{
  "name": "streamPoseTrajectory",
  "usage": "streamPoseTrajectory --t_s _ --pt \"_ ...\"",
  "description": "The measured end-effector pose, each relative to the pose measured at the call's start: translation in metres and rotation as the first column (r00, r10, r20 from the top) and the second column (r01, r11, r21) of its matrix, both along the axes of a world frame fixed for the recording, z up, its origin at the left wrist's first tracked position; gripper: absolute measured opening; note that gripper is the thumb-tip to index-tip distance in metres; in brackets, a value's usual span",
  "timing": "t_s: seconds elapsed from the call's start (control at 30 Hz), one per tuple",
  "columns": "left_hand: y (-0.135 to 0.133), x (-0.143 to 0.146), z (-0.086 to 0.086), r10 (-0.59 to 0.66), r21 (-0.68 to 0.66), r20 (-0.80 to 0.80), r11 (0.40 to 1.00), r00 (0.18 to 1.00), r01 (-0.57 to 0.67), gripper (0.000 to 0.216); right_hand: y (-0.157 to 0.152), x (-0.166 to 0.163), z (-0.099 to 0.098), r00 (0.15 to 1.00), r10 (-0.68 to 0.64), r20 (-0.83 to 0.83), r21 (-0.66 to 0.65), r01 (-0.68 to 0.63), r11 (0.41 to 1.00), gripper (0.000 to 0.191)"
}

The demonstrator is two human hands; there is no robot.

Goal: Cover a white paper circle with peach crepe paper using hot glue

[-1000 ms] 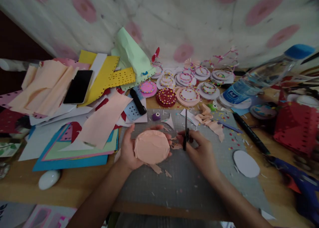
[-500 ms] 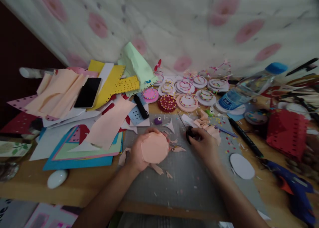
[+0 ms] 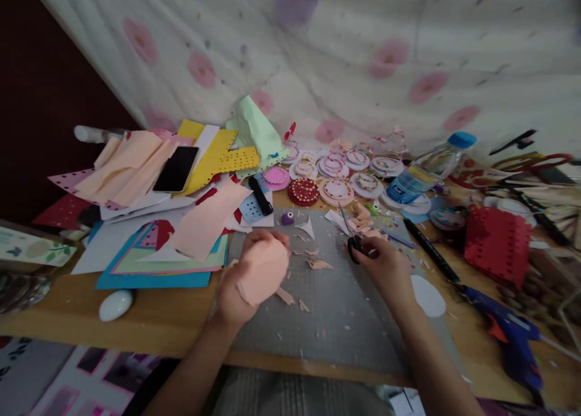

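A round peach paper disc [image 3: 265, 274] lies tilted in my left hand [image 3: 233, 286], whose fingers wrap round its edge. My right hand [image 3: 385, 270] is closed on the black handles of a pair of scissors [image 3: 353, 246], low over the grey mat [image 3: 336, 325]. The blades point away from me, towards a heap of crumpled peach scraps [image 3: 361, 217]. Between the hands, thin peach offcuts [image 3: 319, 263] are scattered on the mat. A white paper disc [image 3: 428, 296] lies beside my right wrist, partly hidden by it.
Decorated paper discs [image 3: 336, 192] stand in rows at the back, with a water bottle [image 3: 426, 168] behind right. Coloured sheets and a phone [image 3: 176, 169] are piled on the left. A blue glue gun [image 3: 503, 331], a black marker [image 3: 431, 249] and a red box [image 3: 498, 243] occupy the right.
My left hand has shifted left and tipped the peach disc over to a steeper slant. My right hand keeps the scissors near the same spot on the mat. The camera view has turned somewhat.
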State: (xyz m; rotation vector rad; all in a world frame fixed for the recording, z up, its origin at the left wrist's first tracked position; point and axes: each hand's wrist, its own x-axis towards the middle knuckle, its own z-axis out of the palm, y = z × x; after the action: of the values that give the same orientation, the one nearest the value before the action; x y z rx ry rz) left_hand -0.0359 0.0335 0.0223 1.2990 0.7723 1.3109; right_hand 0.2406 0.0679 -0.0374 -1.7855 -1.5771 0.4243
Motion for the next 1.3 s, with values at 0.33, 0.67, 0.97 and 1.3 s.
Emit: streamPoseTrajectory --t_s 0.33,0.67,0.97,1.3 --pt "0.003 -0.004 -0.027 0.122 0.266 -0.652 0.961 0.749 0.075 0.05 -0.044 0.012 0.017 0.999 0.037 0.0 0.126 -0.036 0.991 0.024" --pt "-0.033 -0.057 -0.046 0.258 0.268 -0.807 0.962 0.531 -0.059 0.029 -0.061 -0.063 0.009 0.8 0.575 0.173 -0.026 -0.579 0.815 0.078" --pt "-0.041 -0.02 -0.038 0.297 0.277 -0.713 0.952 0.635 -0.134 0.044 -0.063 -0.061 0.022 0.835 0.542 0.092 0.109 -0.55 0.828 0.085" --pt "-0.043 0.04 -0.001 0.404 0.19 -0.487 0.914 0.775 -0.357 0.046 -0.088 -0.079 0.048 0.865 0.501 -0.025 0.384 -0.455 0.803 0.082"
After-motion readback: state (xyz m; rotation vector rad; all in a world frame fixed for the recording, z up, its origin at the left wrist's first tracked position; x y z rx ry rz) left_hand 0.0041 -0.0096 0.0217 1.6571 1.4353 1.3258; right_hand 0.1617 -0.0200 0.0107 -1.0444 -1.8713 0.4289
